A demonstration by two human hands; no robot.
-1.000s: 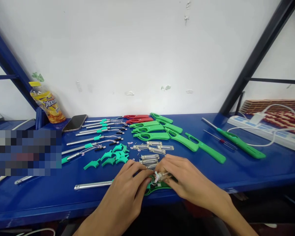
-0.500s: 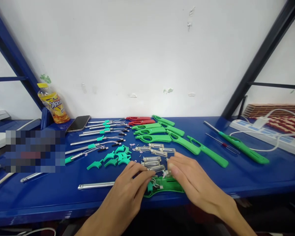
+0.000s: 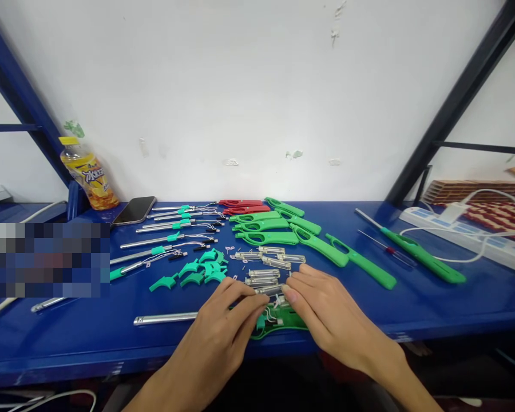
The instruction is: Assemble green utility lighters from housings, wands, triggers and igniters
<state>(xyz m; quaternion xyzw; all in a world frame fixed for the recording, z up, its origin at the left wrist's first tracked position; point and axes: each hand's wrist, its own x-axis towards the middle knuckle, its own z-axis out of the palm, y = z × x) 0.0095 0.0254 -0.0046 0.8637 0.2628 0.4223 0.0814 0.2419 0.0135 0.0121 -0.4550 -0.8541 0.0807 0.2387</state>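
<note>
A green lighter shell half (image 3: 289,317) lies open near the table's front edge. A metal lighter tube (image 3: 165,318) runs leftward from it, passing behind my left hand (image 3: 227,320). My left fingers are closed at the shell's left end, beside a teal trigger and thin white wires (image 3: 269,313). Between the thumb and fingers of my right hand (image 3: 330,309) is a clear fuel tank (image 3: 282,301) with a whitish valve end, held over the shell. My right hand hides part of the tank and shell. Just beyond my fingertips, several loose clear fuel tanks (image 3: 261,273) are grouped.
Left of the tanks lie several teal triggers (image 3: 193,277) and wired metal tubes (image 3: 171,238). Green shells (image 3: 320,245) and red shells (image 3: 242,203) lie behind. An assembled lighter (image 3: 424,256), screwdriver (image 3: 390,250) and power strip (image 3: 467,234) are right; a phone (image 3: 134,210) and bottle (image 3: 89,174) left.
My right hand has moved slightly left, toward my left hand, with the clear fuel tank over the shell. My left hand stays nearly in place. The whole view has shifted a little.
</note>
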